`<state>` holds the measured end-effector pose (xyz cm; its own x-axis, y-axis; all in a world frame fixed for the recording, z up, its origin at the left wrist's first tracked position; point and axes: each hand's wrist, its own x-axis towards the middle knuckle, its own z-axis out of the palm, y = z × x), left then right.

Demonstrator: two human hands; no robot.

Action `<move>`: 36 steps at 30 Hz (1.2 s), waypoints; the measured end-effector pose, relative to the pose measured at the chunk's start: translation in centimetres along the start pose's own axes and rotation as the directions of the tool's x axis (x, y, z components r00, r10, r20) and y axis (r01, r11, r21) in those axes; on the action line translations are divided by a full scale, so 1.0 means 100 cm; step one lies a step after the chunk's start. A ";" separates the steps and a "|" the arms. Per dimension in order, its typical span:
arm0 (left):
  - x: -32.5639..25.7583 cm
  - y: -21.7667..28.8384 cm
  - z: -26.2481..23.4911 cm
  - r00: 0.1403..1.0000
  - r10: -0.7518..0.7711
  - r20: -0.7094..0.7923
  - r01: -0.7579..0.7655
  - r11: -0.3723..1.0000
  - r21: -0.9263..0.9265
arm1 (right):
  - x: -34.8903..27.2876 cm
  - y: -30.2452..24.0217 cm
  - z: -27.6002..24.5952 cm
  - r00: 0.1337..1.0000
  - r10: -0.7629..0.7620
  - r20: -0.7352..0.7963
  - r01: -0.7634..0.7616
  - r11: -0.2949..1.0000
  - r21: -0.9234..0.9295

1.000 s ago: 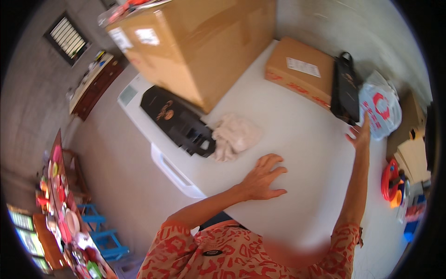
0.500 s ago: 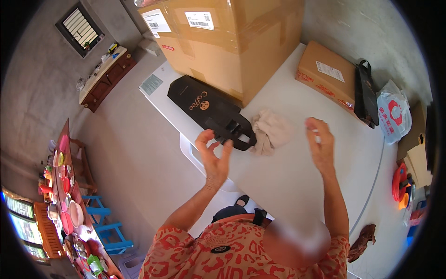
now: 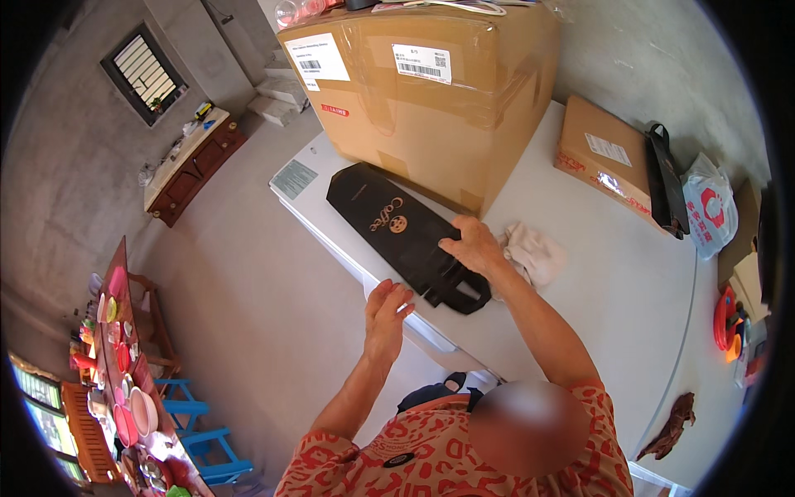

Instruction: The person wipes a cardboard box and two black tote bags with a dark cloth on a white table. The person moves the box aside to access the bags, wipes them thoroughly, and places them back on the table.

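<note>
A flat black carrier bag (image 3: 377, 211) with gold print lies on the white table (image 3: 596, 315), its handle toward me. My right hand (image 3: 476, 248) is closed at the bag's right edge near the handle, the thumb on top; the fingertips are partly hidden. Beside the opposite edge of the bag, over the table's rim, my left hand (image 3: 387, 319) is open with its fingers apart and slightly bent, holding nothing. A crumpled beige cloth (image 3: 537, 253) lies behind my right wrist.
A large taped cardboard box (image 3: 414, 108) stands right behind the bag. Farther right are a flatter carton (image 3: 604, 157), another black bag (image 3: 665, 182) and a white plastic bag (image 3: 710, 207). A long table of dishes (image 3: 124, 364) with blue stools (image 3: 211, 447) stands at left.
My right hand has come left from above the table onto the bag's edge. The left hand has moved down, away from the handle. The view has shifted, so the box shows lower.
</note>
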<state>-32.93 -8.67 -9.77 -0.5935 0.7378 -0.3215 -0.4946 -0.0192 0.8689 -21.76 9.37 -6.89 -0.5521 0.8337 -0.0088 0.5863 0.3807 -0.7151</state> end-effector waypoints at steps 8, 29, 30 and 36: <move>0.000 -0.009 -0.039 0.997 0.032 0.071 -0.019 0.985 -0.173 | -0.073 -0.043 0.005 0.975 -0.219 -0.027 0.207 0.867 0.454; -0.118 -0.043 0.152 0.534 0.414 0.737 -0.557 0.828 -0.062 | -0.321 0.059 -0.071 0.578 -0.109 -0.808 0.548 0.786 0.286; -0.121 -0.043 0.168 0.514 0.305 0.802 -0.503 0.864 -0.006 | -0.333 0.064 -0.073 0.610 -0.101 -0.786 0.514 0.806 0.296; -0.117 -0.076 0.234 0.311 -0.255 0.916 -0.274 0.898 0.343 | -0.416 0.122 -0.124 0.368 -0.179 -0.912 -0.117 0.965 -0.236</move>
<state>-7.37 -1.38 -3.83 0.5229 0.8521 0.0231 -0.0636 0.0120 0.9979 15.70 -15.76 -6.61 0.2326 0.6040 0.7623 0.7705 0.3639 -0.5234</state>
